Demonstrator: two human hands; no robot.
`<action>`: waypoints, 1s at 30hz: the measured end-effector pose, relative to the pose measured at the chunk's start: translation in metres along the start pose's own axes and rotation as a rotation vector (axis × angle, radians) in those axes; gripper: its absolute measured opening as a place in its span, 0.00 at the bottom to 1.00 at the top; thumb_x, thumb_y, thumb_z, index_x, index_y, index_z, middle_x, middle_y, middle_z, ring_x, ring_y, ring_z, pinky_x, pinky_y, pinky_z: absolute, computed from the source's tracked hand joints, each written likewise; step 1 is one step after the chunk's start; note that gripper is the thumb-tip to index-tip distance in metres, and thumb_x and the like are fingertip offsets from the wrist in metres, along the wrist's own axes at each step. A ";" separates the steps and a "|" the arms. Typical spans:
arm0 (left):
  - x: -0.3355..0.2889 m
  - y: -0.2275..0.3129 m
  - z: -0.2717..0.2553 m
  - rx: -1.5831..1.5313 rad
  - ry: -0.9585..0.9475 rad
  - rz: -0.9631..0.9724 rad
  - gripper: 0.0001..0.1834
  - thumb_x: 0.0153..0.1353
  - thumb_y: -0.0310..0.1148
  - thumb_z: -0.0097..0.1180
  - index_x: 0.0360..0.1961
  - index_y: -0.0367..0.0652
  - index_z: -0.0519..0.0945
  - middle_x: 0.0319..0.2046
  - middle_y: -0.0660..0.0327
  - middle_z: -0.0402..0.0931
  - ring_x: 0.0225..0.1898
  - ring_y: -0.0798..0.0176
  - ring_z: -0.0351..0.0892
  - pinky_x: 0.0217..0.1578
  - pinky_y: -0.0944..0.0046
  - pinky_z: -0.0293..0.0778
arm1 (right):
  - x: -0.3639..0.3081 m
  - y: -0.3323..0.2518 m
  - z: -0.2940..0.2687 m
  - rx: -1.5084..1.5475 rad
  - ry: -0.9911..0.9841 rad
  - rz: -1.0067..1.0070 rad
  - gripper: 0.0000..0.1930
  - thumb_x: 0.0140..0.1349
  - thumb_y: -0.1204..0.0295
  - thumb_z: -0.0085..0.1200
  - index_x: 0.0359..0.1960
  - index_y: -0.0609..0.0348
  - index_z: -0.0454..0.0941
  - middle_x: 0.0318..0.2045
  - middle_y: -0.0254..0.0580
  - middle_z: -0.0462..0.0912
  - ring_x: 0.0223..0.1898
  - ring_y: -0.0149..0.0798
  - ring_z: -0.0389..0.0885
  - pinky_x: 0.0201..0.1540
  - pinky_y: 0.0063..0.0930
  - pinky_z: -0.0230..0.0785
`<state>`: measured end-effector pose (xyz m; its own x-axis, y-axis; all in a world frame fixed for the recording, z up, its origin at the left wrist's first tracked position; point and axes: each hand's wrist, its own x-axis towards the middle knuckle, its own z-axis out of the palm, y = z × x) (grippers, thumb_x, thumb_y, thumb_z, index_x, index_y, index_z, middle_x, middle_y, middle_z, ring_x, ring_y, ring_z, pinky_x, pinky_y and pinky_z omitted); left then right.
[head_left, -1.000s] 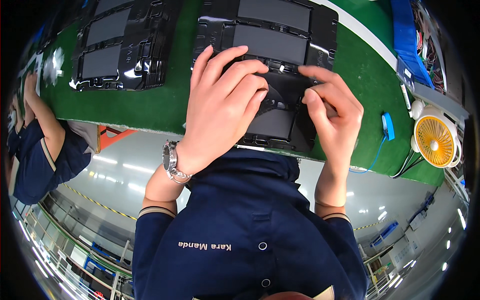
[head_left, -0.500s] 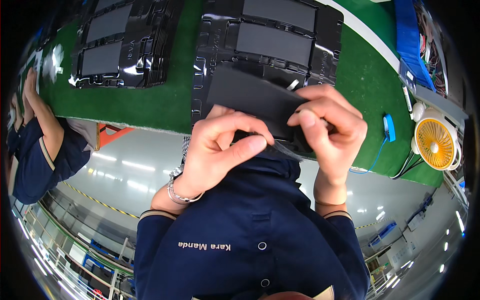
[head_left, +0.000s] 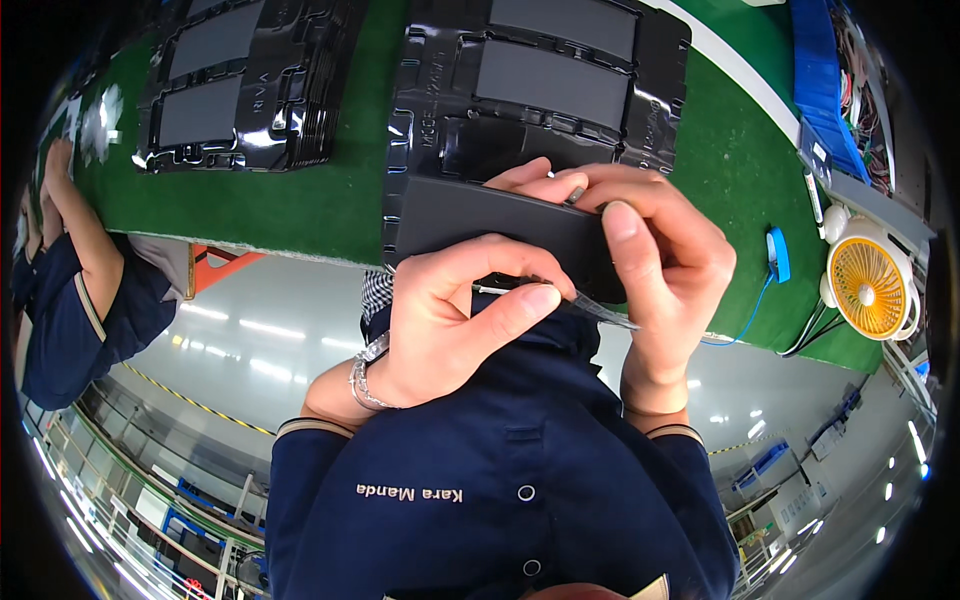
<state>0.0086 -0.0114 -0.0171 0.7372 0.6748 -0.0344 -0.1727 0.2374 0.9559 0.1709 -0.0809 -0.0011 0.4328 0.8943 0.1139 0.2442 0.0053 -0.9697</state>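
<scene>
A flat dark grey rectangular panel (head_left: 480, 215) is held over the near end of a black moulded tray (head_left: 425, 125). My right hand (head_left: 665, 245) is closed on the panel's right end, thumb in front and fingers behind the upper edge. A small pale piece (head_left: 575, 195) shows by its fingertips; I cannot tell what it is. Between thumb and forefinger, my left hand (head_left: 450, 305) pinches a thin, partly see-through dark strip (head_left: 605, 310) pointing toward the right palm. Similar grey panels (head_left: 550, 80) lie in the tray's farther compartments.
A stack of black trays (head_left: 290, 120) with grey panels stands left on the green table (head_left: 350, 215). To the right are a blue clip on a cord (head_left: 778, 255), a yellow-white fan (head_left: 868, 285), a marker (head_left: 815, 200) and a blue bin (head_left: 835, 90). Another person's arm (head_left: 85, 215) is far left.
The panel has swung flatter and lower, its left end moving toward me. My left hand and the strip have shifted slightly right. Right fingers now reach behind the panel's upper edge.
</scene>
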 end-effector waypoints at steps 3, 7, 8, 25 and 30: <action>0.000 0.002 -0.002 0.065 -0.057 -0.015 0.06 0.57 0.26 0.57 0.31 0.34 0.81 0.61 0.41 0.67 0.68 0.45 0.57 0.64 0.51 0.55 | -0.003 -0.010 0.002 0.046 -0.019 0.181 0.05 0.61 0.77 0.55 0.34 0.67 0.81 0.31 0.40 0.84 0.26 0.25 0.75 0.29 0.18 0.66; 0.000 -0.003 -0.001 0.102 -0.017 0.079 0.05 0.53 0.23 0.62 0.33 0.41 0.85 0.56 0.52 0.75 0.66 0.48 0.62 0.64 0.51 0.59 | -0.002 -0.011 0.004 0.035 -0.014 0.215 0.06 0.62 0.75 0.56 0.33 0.66 0.81 0.26 0.36 0.83 0.25 0.22 0.73 0.26 0.17 0.64; 0.001 -0.004 -0.002 0.122 -0.026 0.100 0.05 0.53 0.23 0.63 0.33 0.41 0.85 0.56 0.52 0.75 0.66 0.48 0.62 0.64 0.51 0.59 | -0.002 -0.011 0.004 0.034 -0.017 0.212 0.06 0.62 0.74 0.56 0.33 0.67 0.81 0.26 0.36 0.83 0.24 0.22 0.73 0.26 0.17 0.64; -0.001 -0.008 -0.007 0.167 -0.107 0.107 0.03 0.54 0.24 0.59 0.29 0.35 0.82 0.58 0.41 0.70 0.68 0.42 0.56 0.64 0.46 0.55 | -0.001 -0.011 0.003 0.024 -0.023 0.214 0.06 0.61 0.75 0.57 0.31 0.67 0.81 0.22 0.35 0.80 0.23 0.24 0.72 0.25 0.19 0.63; -0.002 -0.008 -0.006 0.167 -0.105 0.110 0.04 0.53 0.25 0.59 0.29 0.35 0.82 0.57 0.41 0.70 0.68 0.42 0.56 0.64 0.45 0.54 | -0.001 -0.010 0.003 0.016 -0.019 0.188 0.06 0.60 0.75 0.57 0.31 0.67 0.81 0.22 0.36 0.80 0.23 0.24 0.72 0.25 0.19 0.63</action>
<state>0.0050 -0.0101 -0.0262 0.7851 0.6119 0.0953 -0.1521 0.0413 0.9875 0.1650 -0.0803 0.0079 0.4527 0.8886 -0.0734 0.1464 -0.1553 -0.9770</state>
